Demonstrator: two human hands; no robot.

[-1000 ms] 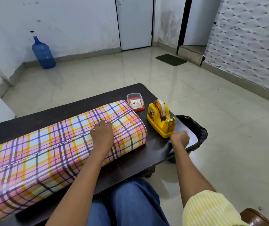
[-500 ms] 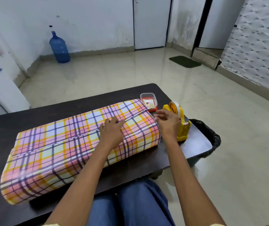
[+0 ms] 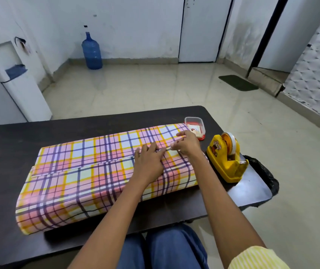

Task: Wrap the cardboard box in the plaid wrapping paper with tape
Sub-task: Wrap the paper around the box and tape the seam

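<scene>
A dark table [image 3: 77, 133] lies under both hands. On it lies the long parcel: plaid wrapping paper [image 3: 97, 191] covers the cardboard box on every side in view, so none of the box itself shows. The paper's overlapping edge forms a seam [image 3: 89, 166] that runs from the far left straight to the hands.

Containers: a blue water jug [image 3: 92, 53] stands on the floor well beyond the hands; its level cannot be read. A bin lined with a black bag [image 3: 266, 177] sits to the right of the right hand, past the table's end, its inside hidden. A small clear tub [image 3: 194, 121] with a red base stands just beyond the right hand and holds something pale and printed that cannot be made out.

A yellow tape dispenser [image 3: 221, 162] carrying a roll of tape [image 3: 232, 142] stands just right of the right hand, apart from the parcel.

The left hand [image 3: 148, 162] lies palm down on top of the paper, fingers straight and spread, their tips pressing at the seam. The right hand [image 3: 188, 145] has curled fingers and pinches one end of a short clear strip of tape [image 3: 166, 149], which lies along the seam between the two hands; the forefinger sticks out above.

Both forearms reach forward and up over the table's near edge, converging at the parcel's right end. The right arm has a yellow striped sleeve [image 3: 256, 257].
</scene>
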